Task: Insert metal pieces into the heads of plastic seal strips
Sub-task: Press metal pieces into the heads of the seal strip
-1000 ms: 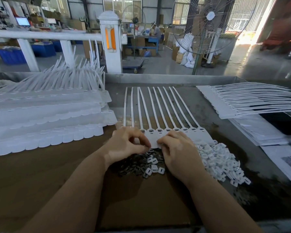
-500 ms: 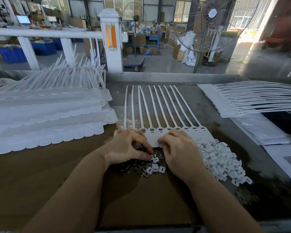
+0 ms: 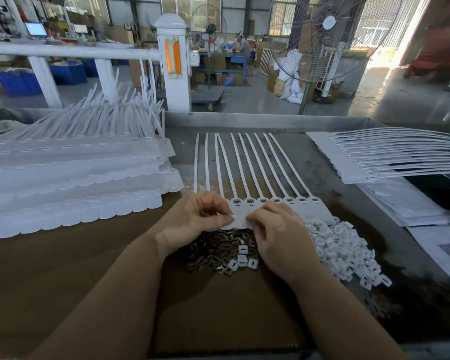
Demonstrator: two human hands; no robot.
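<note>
Your left hand and right hand meet at the centre of the frame, over the near edge of the joined sheet of white plastic seal strips. The sheet's flat tags lie under your fingertips and its thin tails fan away toward the top of the frame. Both hands are curled: the left thumb and forefinger pinch the tag edge, and the right fingers press and grip the same edge just beside them. I cannot tell whether either hand also holds a metal piece, because the fingertips hide that spot.

Just below your hands sits the heap of small dark metal clips, touching the sheet's near edge. A pile of small white plastic caps spreads to its right.

I judge the step to be seating a clip in a head at the left end of the sheet, since that is where your fingers gather. The row of rectangular head sockets runs just above your knuckles.

The next move calls for 1 clip picked singly from the heap, turned to match the socket, then pushed in squarely while the other hand keeps the sheet flat.

At the left of the frame lies a tall stack of white seal strip sheets, and another sheet lot lies at the upper right.
</note>
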